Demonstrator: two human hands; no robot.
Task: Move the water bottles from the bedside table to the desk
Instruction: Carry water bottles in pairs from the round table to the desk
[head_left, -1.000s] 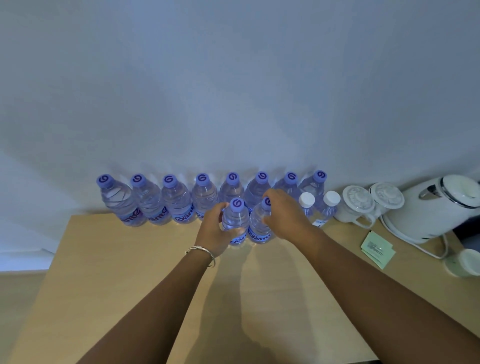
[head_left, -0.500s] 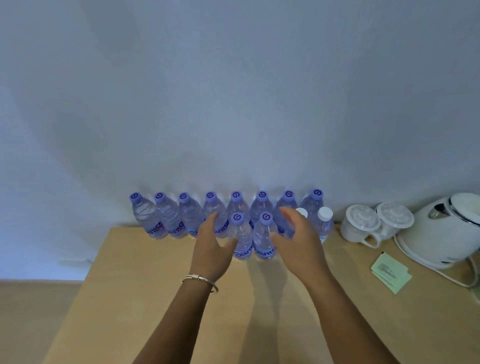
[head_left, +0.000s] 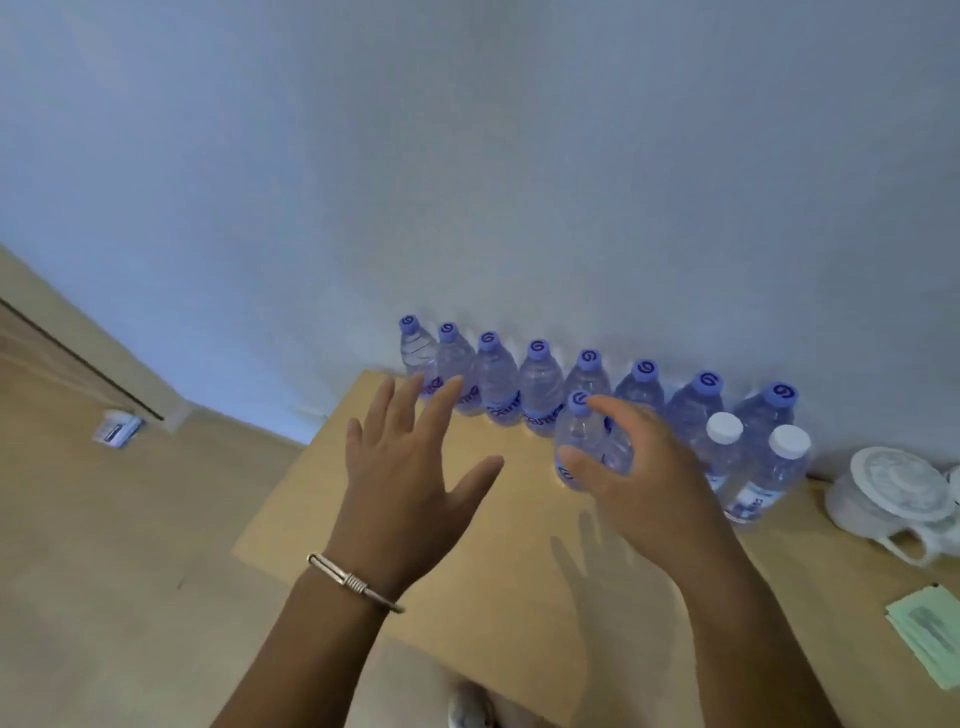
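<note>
left hand (head_left: 410, 467): fingers spread, holding nothing | water bottles (head_left: 540, 387): packed rows on desk (head_left: 467, 571) by wall | right hand (head_left: 639, 467): fingers loosely curved, gripping nothing | RISK: stray knuckle contact topples front bottle (head_left: 579, 441), domino likely.

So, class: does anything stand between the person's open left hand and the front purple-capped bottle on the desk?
Nothing visible does. The left hand hovers over bare desk, and the front purple-capped bottle stands to its right, with only the right hand beyond it.
</note>
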